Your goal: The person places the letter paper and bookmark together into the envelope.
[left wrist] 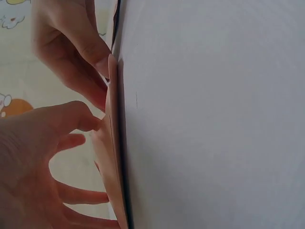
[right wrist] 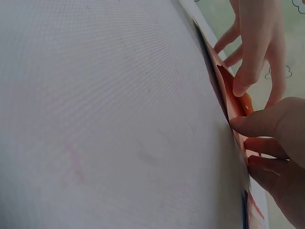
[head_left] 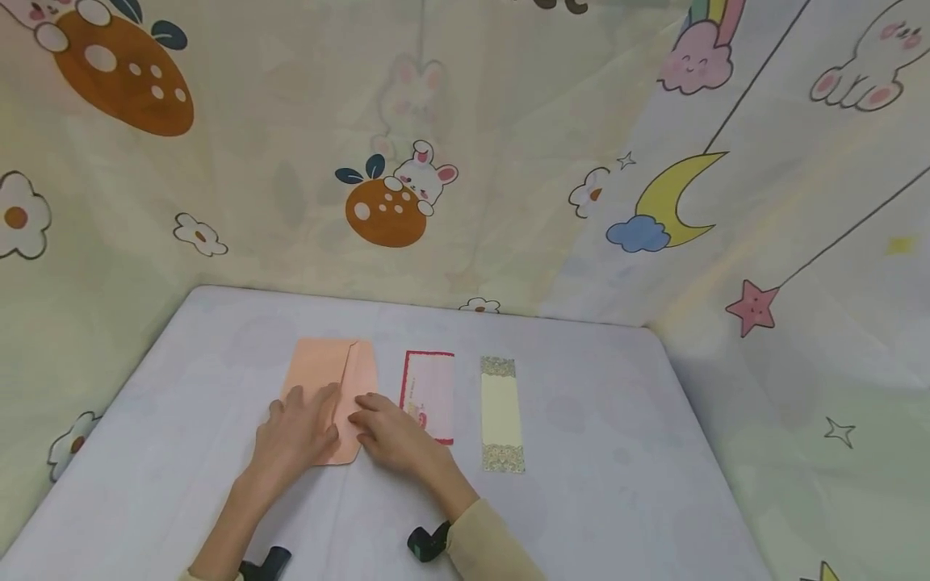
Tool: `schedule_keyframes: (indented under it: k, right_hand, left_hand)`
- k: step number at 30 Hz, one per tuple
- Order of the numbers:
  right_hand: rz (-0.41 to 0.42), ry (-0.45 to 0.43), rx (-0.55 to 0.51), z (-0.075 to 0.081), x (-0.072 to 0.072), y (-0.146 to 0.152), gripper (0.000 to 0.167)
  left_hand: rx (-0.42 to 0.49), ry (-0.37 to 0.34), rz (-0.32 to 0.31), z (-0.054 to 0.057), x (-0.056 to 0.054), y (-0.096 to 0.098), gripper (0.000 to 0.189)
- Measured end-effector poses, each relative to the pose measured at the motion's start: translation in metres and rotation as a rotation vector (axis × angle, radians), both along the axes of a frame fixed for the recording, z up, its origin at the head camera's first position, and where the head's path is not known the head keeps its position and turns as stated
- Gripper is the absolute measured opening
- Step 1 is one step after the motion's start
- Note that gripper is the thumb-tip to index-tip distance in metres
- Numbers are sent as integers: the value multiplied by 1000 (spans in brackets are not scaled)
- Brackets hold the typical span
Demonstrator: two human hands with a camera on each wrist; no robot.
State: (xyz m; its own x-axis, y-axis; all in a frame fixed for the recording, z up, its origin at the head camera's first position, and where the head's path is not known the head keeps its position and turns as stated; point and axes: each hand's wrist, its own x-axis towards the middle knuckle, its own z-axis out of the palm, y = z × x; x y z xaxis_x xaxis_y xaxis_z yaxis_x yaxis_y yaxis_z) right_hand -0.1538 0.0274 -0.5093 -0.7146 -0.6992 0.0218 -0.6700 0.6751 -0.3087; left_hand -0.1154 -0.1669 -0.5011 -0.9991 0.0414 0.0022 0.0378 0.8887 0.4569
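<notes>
A peach envelope [head_left: 320, 363] lies on the white table, its long flap [head_left: 361, 367] along the right side. My left hand [head_left: 294, 432] rests on the envelope's body with fingers spread, and its thumb points toward the flap. From the right, my right hand [head_left: 395, 436] pinches the flap's edge between thumb and fingers. In the right wrist view, the envelope [right wrist: 238, 102] gapes a little and shows a darker orange inside, near the left hand's thumb. Seen edge-on in the left wrist view, the envelope [left wrist: 110, 157] has both hands at it.
Right of the envelope lies a pink card with a red border [head_left: 439, 387], partly behind the right hand. Farther right is a cream strip with glittery ends [head_left: 501, 411]. A patterned cloth [head_left: 501, 242] with cartoon prints hangs behind the white table [head_left: 617, 452].
</notes>
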Motion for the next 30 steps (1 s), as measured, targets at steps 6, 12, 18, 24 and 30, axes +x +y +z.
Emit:
schedule_keyframes:
  k: [6,12,18,24,30]
  right_hand:
    - [-4,-3,-5,2,0,1,34]
    - [4,-8,-16,3,0,2,32]
    - [0,-19,-19,3,0,2,32]
    - [-9,-38,-18,2,0,2,33]
    - [-17,-47,-20,2,0,1,34]
  left_hand:
    - [-20,64,-73,1,5,-2,47]
    - [-56,78,-102,2,5,-5,35]
    - [-93,93,-146,4,5,-9,35]
    - [-95,95,-168,2,5,-14,35]
    - [-53,22,-191,6,3,-21,58]
